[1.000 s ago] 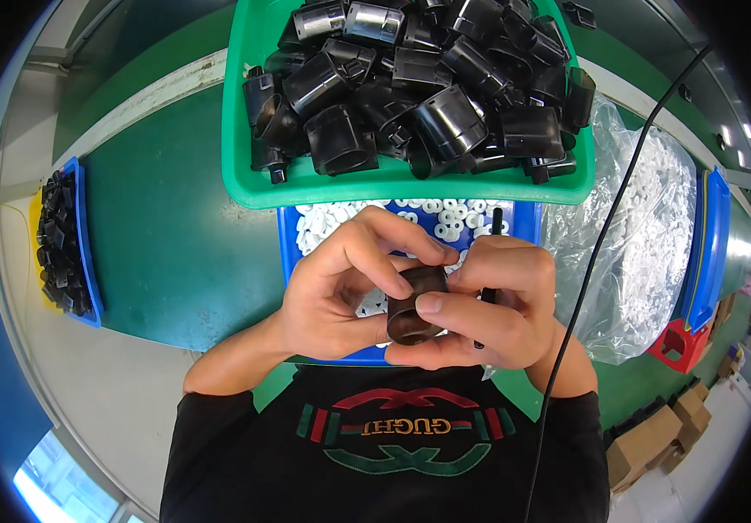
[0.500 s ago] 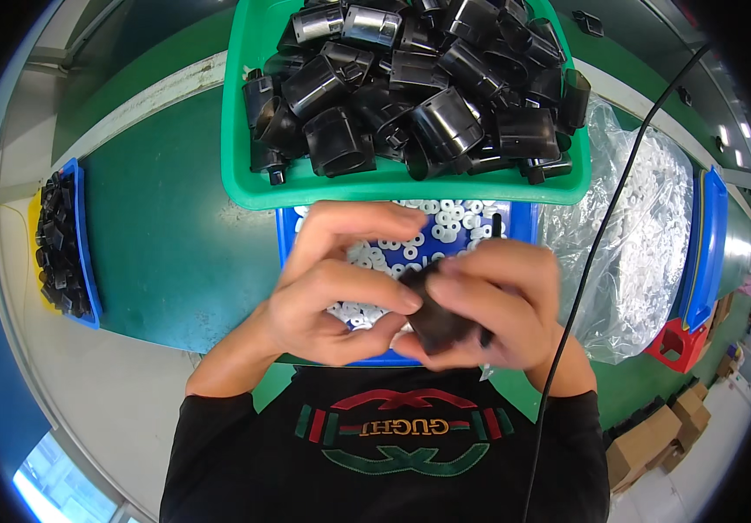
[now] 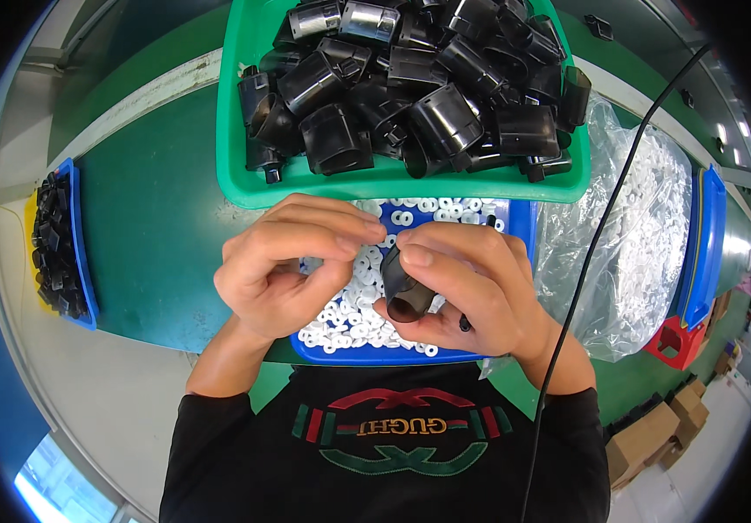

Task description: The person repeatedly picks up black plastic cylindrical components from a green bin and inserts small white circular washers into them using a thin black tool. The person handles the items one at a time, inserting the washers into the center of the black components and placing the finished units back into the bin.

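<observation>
My right hand (image 3: 480, 279) is closed around a hollow black plastic housing (image 3: 399, 292), its open end turned toward me. A thin black rod-like tool (image 3: 465, 323) also lies in that hand, its ends showing on either side of the fingers. Just left of the housing, my left hand (image 3: 292, 257) hovers over the washers, apart from the part. Its thumb and index finger come together in a pinch; whatever may be between them is hidden. Many small white ring washers (image 3: 362, 318) lie in a blue tray (image 3: 522, 222) beneath both hands.
A green bin (image 3: 236, 174) heaped with black housings (image 3: 445, 122) stands beyond the tray. At the right is a clear bag (image 3: 619, 244) of white pieces, with a black cable (image 3: 598, 235) hanging across. On the far left sits a blue tray (image 3: 85, 261) of black parts.
My left hand has come away from the housing and moved left. The housing, still in my right hand, has turned so its hollow end shows.
</observation>
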A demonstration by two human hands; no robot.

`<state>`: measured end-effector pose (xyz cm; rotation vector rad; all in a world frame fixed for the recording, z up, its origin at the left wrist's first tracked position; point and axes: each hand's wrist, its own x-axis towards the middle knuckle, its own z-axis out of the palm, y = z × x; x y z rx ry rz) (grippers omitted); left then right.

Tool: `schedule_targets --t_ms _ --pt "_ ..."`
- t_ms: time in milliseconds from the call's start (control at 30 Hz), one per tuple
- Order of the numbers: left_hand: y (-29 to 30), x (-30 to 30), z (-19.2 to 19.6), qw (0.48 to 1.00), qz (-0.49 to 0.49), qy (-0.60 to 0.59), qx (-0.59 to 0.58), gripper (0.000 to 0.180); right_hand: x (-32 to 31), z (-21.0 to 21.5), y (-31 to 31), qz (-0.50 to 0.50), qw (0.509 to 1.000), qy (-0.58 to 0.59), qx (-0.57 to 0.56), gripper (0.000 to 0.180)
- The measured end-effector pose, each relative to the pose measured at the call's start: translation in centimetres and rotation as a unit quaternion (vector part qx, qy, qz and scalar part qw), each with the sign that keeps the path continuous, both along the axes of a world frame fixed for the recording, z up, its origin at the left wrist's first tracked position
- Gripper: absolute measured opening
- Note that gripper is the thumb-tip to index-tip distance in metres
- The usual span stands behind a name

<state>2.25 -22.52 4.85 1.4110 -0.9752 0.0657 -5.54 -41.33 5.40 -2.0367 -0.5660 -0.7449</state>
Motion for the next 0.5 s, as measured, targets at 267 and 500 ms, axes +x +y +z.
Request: schedule_targets --t_ms 267,500 --pt "0.2 -0.5 1.4 0.952 -0.158 0.246 0.089 0.074 -0.3 0.5 -0.8 0.103 0.992 0.071 0.012 0.054" --pt "1.0 0.1 1.7 0.963 -0.122 0.179 0.16 0.047 -0.4 2.2 -2.5 0.142 0.978 0.108 0.106 0.016"
